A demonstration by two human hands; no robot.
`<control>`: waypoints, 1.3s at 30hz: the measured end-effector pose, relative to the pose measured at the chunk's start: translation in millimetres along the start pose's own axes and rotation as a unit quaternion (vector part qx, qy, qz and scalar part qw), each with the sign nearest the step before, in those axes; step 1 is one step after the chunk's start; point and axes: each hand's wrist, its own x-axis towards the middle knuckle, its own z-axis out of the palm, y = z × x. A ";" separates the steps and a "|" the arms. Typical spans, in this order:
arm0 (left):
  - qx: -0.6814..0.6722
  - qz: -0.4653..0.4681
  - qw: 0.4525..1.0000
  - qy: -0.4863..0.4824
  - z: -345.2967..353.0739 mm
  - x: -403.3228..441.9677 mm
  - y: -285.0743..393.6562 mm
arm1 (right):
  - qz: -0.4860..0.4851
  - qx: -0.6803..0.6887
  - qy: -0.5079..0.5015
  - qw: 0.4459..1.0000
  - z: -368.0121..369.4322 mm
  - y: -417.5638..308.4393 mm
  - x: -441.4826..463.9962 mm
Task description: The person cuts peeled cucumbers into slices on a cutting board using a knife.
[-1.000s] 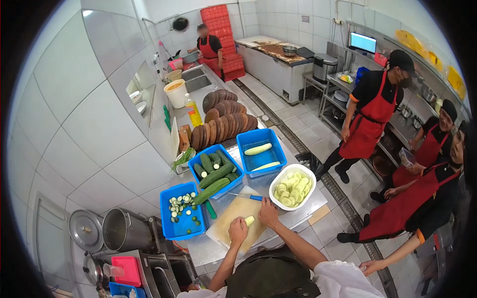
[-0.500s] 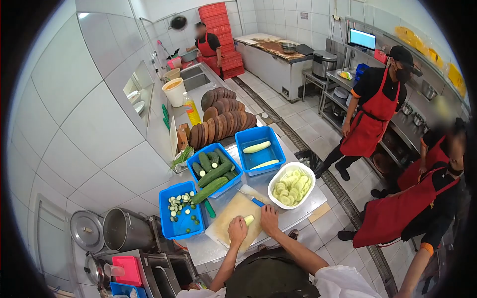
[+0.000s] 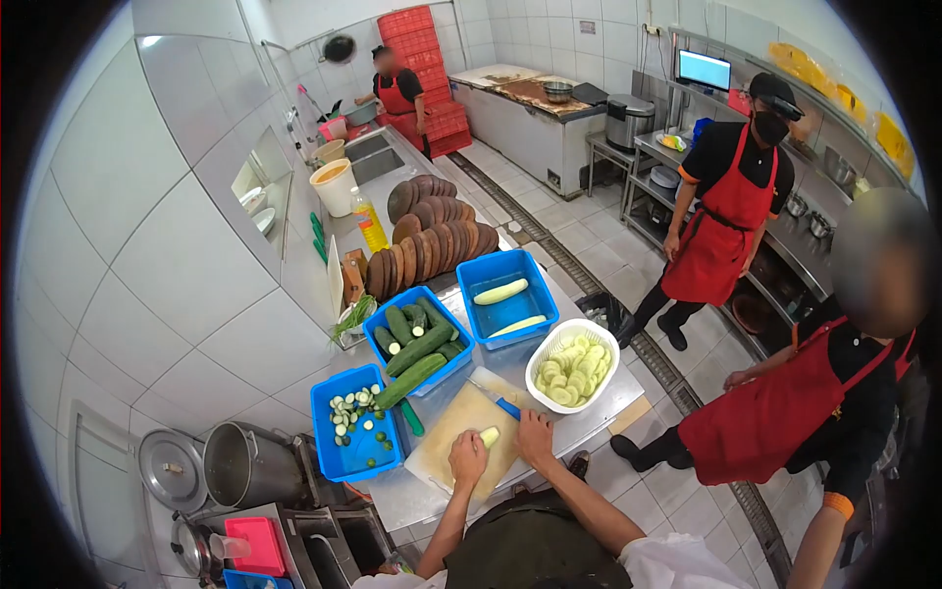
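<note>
On the cutting board point(image 3: 446, 437), my left hand point(image 3: 468, 458) is closed around a peeled cucumber point(image 3: 490, 436), whose pale end sticks out past the fingers. My right hand point(image 3: 536, 436) grips a knife point(image 3: 507, 407) by its blue handle, with the blade pointing away to the upper left over the board. A white basket point(image 3: 531, 370) of pale round slices point(image 3: 577, 368) stands beyond my right hand. Beside the board's left edge lies a green-handled tool point(image 3: 411, 418).
Blue bins hold unpeeled cucumbers point(image 3: 422, 348), peeled cucumbers point(image 3: 500, 292) and cut end pieces point(image 3: 355, 410). Stacked brown discs point(image 3: 432, 253) and an oil bottle point(image 3: 369, 224) stand farther back. Co-workers in red aprons point(image 3: 751, 412) stand at right; another person point(image 3: 397, 93) is at the back.
The nearest co-worker at the right has come closer to the table and turned. The camera view has shifted slightly. Both my hands keep their holds with little movement.
</note>
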 end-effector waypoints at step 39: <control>-0.059 0.073 0.993 -0.065 -1.2 -4.4 -17.4 | 0.085 0.226 -0.198 0.950 -43.5 3.7 -17.5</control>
